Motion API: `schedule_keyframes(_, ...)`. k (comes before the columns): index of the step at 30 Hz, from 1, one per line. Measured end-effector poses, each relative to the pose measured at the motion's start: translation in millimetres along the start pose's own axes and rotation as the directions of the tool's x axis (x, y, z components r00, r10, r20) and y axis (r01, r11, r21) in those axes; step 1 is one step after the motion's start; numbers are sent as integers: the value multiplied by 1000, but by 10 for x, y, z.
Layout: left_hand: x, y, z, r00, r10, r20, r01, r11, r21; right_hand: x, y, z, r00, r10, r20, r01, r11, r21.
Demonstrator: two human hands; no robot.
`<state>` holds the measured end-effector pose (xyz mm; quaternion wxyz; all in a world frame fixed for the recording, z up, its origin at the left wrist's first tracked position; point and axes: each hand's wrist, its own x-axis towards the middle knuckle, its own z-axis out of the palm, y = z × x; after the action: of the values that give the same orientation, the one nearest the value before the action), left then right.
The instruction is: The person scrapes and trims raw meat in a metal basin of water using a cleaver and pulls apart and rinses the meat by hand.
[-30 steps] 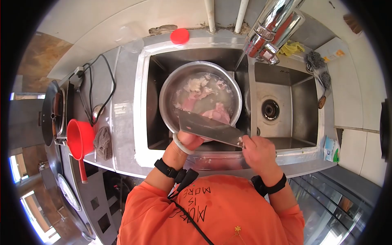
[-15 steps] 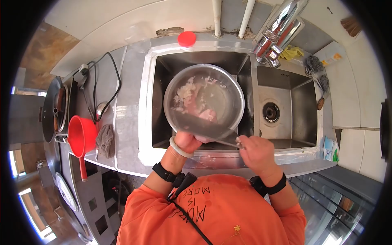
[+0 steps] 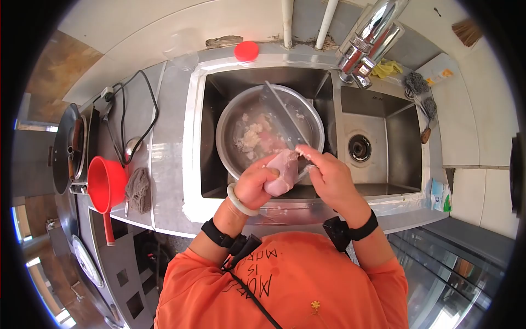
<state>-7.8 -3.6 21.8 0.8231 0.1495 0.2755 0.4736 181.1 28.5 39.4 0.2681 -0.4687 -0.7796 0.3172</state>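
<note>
Cleaver points far-left, long axis diagonal, right fingers gripping it, left fingers holding meat.

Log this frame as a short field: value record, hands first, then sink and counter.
left hand: grips pale pink meat
right hand: holds cleaver at its handle end
blade: over the basin, pointing away from the person
basin: metal, in the left sink bowl; loose pieces in cloudy water
right sink bowl: round drain visible
behind sink: red lid, chrome faucet
left counter: red dipper, gray cloth
</note>
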Motion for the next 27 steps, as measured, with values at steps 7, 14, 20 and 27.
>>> schedule_keyframes(7,16,-98,-58,999,-36,-1,36,999,21,72,15,200,984,-171,-41,142,908,-393)
schedule_keyframes(14,-34,122,31,999,-45,-13,46,998,47,148,292,199,978,-169,-122,98,890,-445)
schedule_keyframes(20,221,356,-391,988,94,-122,-15,846,533,113,484,15,958,60,-281,-139,953,-271)
schedule_keyframes(27,622,-356,-1315,917,-388,-95,30,-171,985,-19,583,73,954,116,-276,-167,971,-172)
